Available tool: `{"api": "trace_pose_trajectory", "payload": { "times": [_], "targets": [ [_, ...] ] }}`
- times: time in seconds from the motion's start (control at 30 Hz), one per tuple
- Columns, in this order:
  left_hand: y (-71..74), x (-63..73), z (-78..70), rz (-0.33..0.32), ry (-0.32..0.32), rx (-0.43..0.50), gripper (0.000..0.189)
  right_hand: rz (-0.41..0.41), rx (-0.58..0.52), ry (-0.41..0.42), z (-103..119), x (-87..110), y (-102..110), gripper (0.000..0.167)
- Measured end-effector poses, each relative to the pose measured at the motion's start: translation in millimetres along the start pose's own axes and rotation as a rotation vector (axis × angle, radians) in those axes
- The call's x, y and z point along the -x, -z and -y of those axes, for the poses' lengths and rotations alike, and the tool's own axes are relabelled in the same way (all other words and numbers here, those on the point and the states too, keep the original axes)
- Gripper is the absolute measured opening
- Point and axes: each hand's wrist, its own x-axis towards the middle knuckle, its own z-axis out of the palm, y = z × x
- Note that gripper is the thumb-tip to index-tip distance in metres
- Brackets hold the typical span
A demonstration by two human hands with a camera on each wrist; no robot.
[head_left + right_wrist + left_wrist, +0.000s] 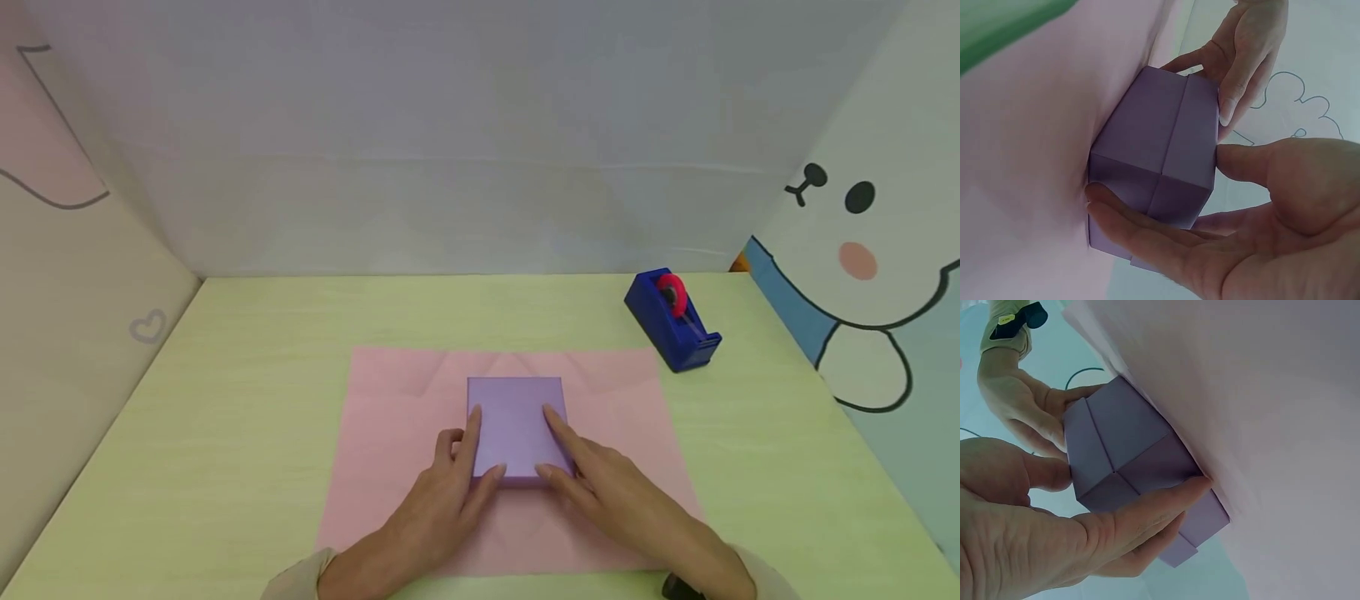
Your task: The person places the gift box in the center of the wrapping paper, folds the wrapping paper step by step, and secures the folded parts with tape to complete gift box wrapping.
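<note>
Sleeves (296, 577), cropped by the head view's lower edge, lead to the left hand (437, 502) and right hand (613, 492), each gripping its own side of the box (519, 427) with thumb and fingers. Purple and flat-topped, the box sits on pink paper (390, 400), which covers part of the table (262, 375); its inside cannot be seen. From above, some fingers disappear behind the box (the wrist views show them lying along its seamed walls). Beside the right forearm pokes a black object (678, 587), mostly hidden. Near the paper's far right corner stands a blue dispenser (658, 321); whether the two touch is unclear. An orange patch (741, 264) behind is too small to name.
</note>
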Motion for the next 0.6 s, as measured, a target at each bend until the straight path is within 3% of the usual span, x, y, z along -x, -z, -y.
{"api": "trace_pose_trajectory", "payload": {
  "times": [0.6],
  "targets": [
    [-1.5,0.5,1.0,-0.014,-0.029,-0.019,0.068,-0.007,-0.032,0.011,-0.9,0.0,-1.7,0.067]
  ]
}}
